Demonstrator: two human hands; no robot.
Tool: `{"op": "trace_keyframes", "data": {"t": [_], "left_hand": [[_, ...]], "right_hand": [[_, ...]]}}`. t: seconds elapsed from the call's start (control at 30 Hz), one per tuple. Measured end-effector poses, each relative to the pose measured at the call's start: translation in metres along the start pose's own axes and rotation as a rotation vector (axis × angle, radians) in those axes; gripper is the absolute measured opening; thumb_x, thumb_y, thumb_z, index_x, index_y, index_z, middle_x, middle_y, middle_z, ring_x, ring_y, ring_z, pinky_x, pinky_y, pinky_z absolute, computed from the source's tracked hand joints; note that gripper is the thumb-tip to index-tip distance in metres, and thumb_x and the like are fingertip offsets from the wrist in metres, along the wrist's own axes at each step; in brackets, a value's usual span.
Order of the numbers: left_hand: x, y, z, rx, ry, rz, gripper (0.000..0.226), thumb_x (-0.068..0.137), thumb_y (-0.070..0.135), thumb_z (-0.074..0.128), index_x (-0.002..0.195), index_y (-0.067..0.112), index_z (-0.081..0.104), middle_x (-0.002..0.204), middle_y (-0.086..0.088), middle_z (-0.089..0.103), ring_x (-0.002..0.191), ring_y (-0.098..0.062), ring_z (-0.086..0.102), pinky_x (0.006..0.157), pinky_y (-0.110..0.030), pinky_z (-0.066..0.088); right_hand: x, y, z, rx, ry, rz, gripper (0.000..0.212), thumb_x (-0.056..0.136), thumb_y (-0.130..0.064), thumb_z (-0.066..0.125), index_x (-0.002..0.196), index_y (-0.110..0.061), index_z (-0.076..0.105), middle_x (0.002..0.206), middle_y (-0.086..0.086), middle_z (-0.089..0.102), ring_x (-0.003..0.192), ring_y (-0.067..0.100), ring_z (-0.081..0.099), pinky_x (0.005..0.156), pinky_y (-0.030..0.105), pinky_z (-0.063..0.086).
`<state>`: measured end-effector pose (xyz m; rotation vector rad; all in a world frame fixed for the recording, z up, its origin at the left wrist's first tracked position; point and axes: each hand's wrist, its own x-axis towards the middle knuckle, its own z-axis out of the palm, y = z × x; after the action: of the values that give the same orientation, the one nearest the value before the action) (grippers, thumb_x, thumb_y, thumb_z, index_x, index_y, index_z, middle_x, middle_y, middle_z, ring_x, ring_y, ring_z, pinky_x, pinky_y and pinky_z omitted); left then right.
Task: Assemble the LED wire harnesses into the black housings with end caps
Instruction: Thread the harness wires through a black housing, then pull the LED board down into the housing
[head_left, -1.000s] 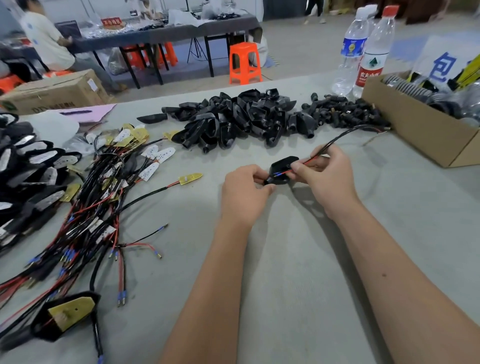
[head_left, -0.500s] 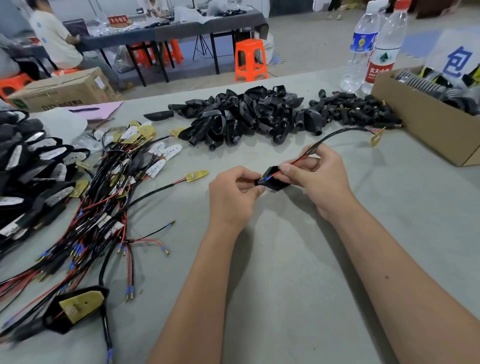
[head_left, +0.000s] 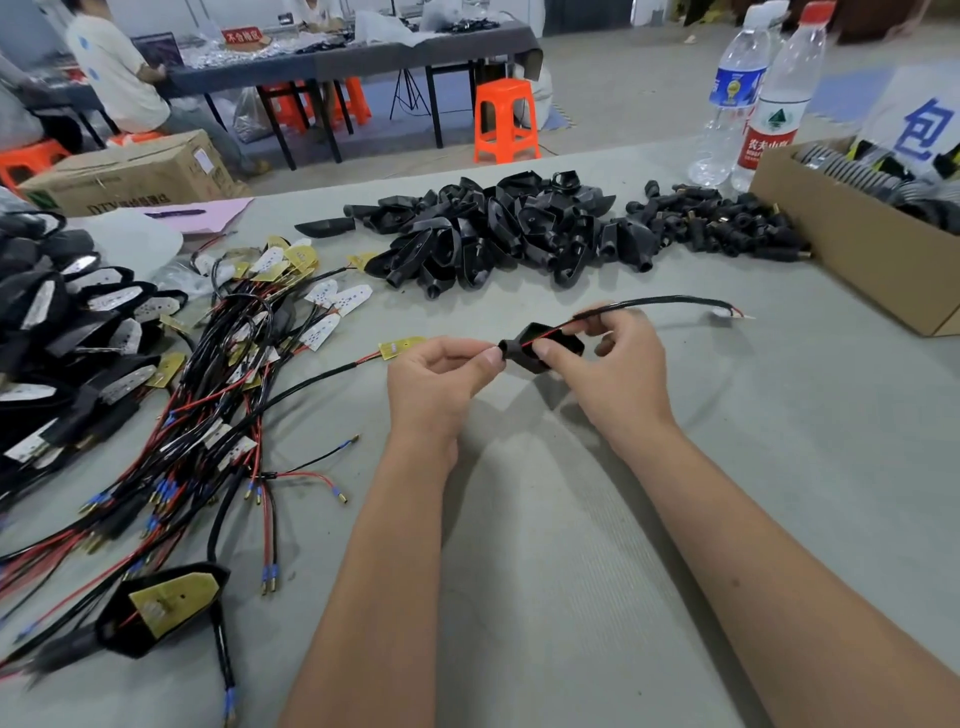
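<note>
Head view: just in front of the pile of black housings (head_left: 519, 234), the right hand (head_left: 613, 374) pinches one housing (head_left: 545, 345), its neck pointing at the left hand (head_left: 436, 379), whose thumb and fingers pinch the wire harness (head_left: 660, 301) threaded lengthwise through it

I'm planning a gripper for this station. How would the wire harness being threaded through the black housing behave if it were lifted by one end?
The wire harness is probably floppy: it arcs and droops past the right hand. It is likely light, since fingertips carry it along with the black housing.
</note>
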<state>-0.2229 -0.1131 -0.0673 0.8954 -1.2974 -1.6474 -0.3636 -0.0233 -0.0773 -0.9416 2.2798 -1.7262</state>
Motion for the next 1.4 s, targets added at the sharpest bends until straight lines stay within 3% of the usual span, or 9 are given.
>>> {"op": "trace_keyframes", "data": {"t": [0.1, 0.23, 0.33, 0.57, 0.8, 0.9, 1.1, 1.27, 1.4], "left_hand": [[0.000, 0.003, 0.001, -0.112, 0.042, -0.041, 0.017, 0.084, -0.010, 0.075, 0.093, 0.001, 0.067, 0.085, -0.019, 0.076, 0.081, -0.028, 0.078, 0.077, -0.027, 0.062], [0.000, 0.005, 0.004, -0.167, 0.064, -0.072, 0.018, 0.087, -0.010, 0.073, 0.096, 0.001, 0.061, 0.102, -0.029, 0.072, 0.083, -0.029, 0.078, 0.082, -0.029, 0.062], [0.000, 0.004, 0.006, -0.139, 0.048, -0.068, 0.018, 0.087, -0.010, 0.072, 0.095, 0.000, 0.060, 0.105, -0.033, 0.071, 0.085, -0.032, 0.077, 0.085, -0.032, 0.063], [0.001, 0.002, 0.004, -0.039, -0.014, -0.046, 0.018, 0.086, -0.011, 0.074, 0.091, 0.001, 0.061, 0.080, -0.016, 0.074, 0.079, -0.029, 0.077, 0.082, -0.032, 0.063], [0.004, 0.008, -0.002, -0.073, 0.049, -0.097, 0.022, 0.083, -0.012, 0.075, 0.090, 0.003, 0.061, 0.070, -0.005, 0.073, 0.073, -0.025, 0.077, 0.083, -0.031, 0.063], [0.008, 0.010, -0.010, -0.114, 0.115, -0.105, 0.022, 0.083, -0.014, 0.072, 0.088, 0.003, 0.060, 0.074, -0.009, 0.071, 0.069, -0.023, 0.075, 0.078, -0.028, 0.063], [0.016, 0.019, -0.035, -0.104, 0.208, -0.139, 0.021, 0.085, -0.011, 0.072, 0.082, 0.006, 0.060, 0.095, -0.017, 0.067, 0.068, -0.020, 0.070, 0.064, -0.019, 0.059], [0.017, 0.022, -0.043, 0.071, 0.141, -0.141, 0.016, 0.089, -0.004, 0.072, 0.087, 0.008, 0.061, 0.078, -0.010, 0.070, 0.056, -0.013, 0.064, 0.053, -0.017, 0.053], [0.020, 0.018, -0.045, 0.332, 0.223, -0.057, 0.012, 0.089, 0.003, 0.072, 0.084, 0.010, 0.063, 0.076, -0.010, 0.069, 0.056, -0.014, 0.062, 0.055, -0.023, 0.051]], "right_hand": [[-0.003, -0.006, -0.003, 0.166, -0.130, 0.002, 0.050, 0.085, -0.037, 0.083, 0.128, -0.034, 0.058, 0.129, -0.005, 0.054, 0.110, 0.008, 0.059, 0.092, 0.027, 0.050], [0.000, -0.007, -0.008, 0.578, -0.304, 0.097, 0.071, 0.082, 0.000, 0.083, 0.139, -0.028, 0.051, 0.105, -0.001, 0.076, 0.094, 0.016, 0.073, 0.075, 0.028, 0.058], [0.003, -0.007, -0.011, 0.831, -0.271, 0.213, 0.060, 0.082, 0.007, 0.078, 0.134, -0.016, 0.058, 0.086, 0.001, 0.076, 0.073, 0.011, 0.068, 0.072, 0.023, 0.055], [-0.004, -0.011, -0.007, 0.935, -0.509, 0.244, 0.037, 0.087, -0.002, 0.073, 0.122, -0.008, 0.061, 0.125, 0.018, 0.071, 0.108, 0.034, 0.072, 0.081, 0.038, 0.064], [0.004, -0.008, -0.010, 1.050, -0.324, 0.311, 0.005, 0.101, -0.007, 0.061, 0.101, -0.010, 0.065, 0.099, 0.014, 0.076, 0.096, 0.028, 0.076, 0.067, 0.024, 0.058], [0.007, -0.007, -0.012, 1.099, -0.267, 0.359, 0.025, 0.102, -0.011, 0.061, 0.084, -0.009, 0.077, 0.094, 0.015, 0.077, 0.091, 0.024, 0.074, 0.067, 0.022, 0.057], [0.020, 0.000, -0.027, 1.401, -0.013, 0.525, 0.013, 0.101, -0.008, 0.062, 0.101, 0.005, 0.063, 0.092, 0.025, 0.075, 0.086, 0.027, 0.070, 0.066, 0.022, 0.057], [0.021, -0.002, -0.030, 1.554, 0.011, 0.560, 0.025, 0.094, -0.009, 0.069, 0.113, 0.004, 0.059, 0.100, 0.026, 0.070, 0.088, 0.033, 0.072, 0.069, 0.026, 0.057], [0.023, 0.002, -0.024, 1.206, -0.053, 0.417, 0.014, 0.104, -0.003, 0.054, 0.114, 0.006, 0.059, 0.107, 0.023, 0.069, 0.094, 0.026, 0.071, 0.072, 0.025, 0.057]]}}
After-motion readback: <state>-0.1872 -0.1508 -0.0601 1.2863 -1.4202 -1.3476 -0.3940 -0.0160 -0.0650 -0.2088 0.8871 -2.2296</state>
